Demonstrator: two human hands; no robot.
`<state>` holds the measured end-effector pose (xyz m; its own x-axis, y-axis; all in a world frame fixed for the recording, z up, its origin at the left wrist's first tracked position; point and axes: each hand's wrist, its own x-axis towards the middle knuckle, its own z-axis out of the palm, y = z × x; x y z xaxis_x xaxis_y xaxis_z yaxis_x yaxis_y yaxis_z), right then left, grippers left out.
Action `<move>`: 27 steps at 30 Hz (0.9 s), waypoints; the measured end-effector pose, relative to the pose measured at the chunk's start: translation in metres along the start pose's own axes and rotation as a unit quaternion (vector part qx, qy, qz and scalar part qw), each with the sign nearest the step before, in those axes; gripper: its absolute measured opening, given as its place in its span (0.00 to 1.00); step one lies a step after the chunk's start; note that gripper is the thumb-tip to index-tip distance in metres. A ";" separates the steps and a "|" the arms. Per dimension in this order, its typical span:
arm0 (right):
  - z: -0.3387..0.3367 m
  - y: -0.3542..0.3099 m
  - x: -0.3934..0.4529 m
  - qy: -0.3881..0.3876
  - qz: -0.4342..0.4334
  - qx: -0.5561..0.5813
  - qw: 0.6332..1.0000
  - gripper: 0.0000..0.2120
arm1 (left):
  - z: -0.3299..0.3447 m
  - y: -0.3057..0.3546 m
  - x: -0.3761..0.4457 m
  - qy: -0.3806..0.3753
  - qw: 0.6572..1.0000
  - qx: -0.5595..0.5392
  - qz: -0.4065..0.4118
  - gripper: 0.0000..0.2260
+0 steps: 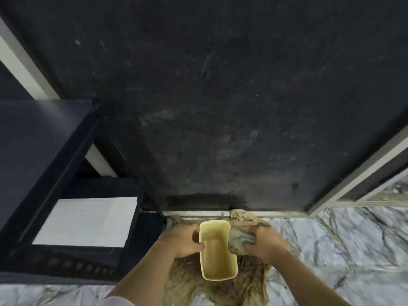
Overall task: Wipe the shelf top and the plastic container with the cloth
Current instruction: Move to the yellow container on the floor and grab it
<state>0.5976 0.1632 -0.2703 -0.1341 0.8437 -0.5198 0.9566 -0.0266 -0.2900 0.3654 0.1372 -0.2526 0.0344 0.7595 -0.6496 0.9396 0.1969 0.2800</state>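
Nearest to the camera, the person's two forearms reach forward over a brown, streaked garment or mat (194,283) that lies on the marble floor (342,250). Between the hands stands the plastic container (217,250), a pale yellow open tub held above the floor, with its mouth turned toward the camera.

The left hand (182,241) grips the left wall of the container, the thumb curled over the rim and the other fingers on the outside. The right hand (263,242) is clamped on the cloth (238,240), a grey-green bunched rag, and presses it against the outside of the right wall. So the step in hand seems to be the wiping of the container, on its outer side (the inside looks empty, but whether it is already clean one cannot tell).

Farther away, beyond the floor's edge, spreads the wide dark shelf top (220,107). It carries pale smears and dusty specks over most of its area, with a darker, maybe damp band near the front edge. Judging from this, the shelf top is at most partly wiped and will need more passes. At the left stands a lower dark rack (44,140) with a white sheet (88,221) on it.
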 end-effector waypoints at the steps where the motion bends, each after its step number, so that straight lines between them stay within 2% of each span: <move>1: 0.011 0.003 0.010 -0.005 -0.001 -0.003 1.000 0.18 | 0.008 -0.003 0.012 -0.001 1.000 0.007 0.000 0.26; 9: 0.113 0.038 0.110 0.003 -0.021 0.007 1.000 0.15 | 0.103 -0.039 0.141 0.004 1.000 -0.028 0.012 0.27; 13: 0.164 0.057 0.161 0.021 -0.036 0.004 0.999 0.15 | 0.152 -0.055 0.200 0.022 0.999 -0.009 0.027 0.27; 18: 0.219 0.078 0.210 0.081 -0.080 0.003 0.993 0.14 | 0.204 -0.074 0.262 0.033 0.997 0.011 0.064 0.30; 24: 0.264 0.095 0.236 0.171 -0.124 0.039 0.977 0.12 | 0.242 -0.085 0.293 0.101 0.988 0.038 0.111 0.29; 27: 0.273 0.102 0.211 0.207 -0.118 0.080 0.968 0.04 | 0.255 -0.083 0.271 0.134 0.984 0.034 0.113 0.29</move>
<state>0.5963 0.1918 -0.6288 -0.1971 0.9781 -0.0662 0.8556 0.1387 -0.4987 0.3833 0.1685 -0.6325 0.1632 0.9170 -0.3640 0.9389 -0.0311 0.3427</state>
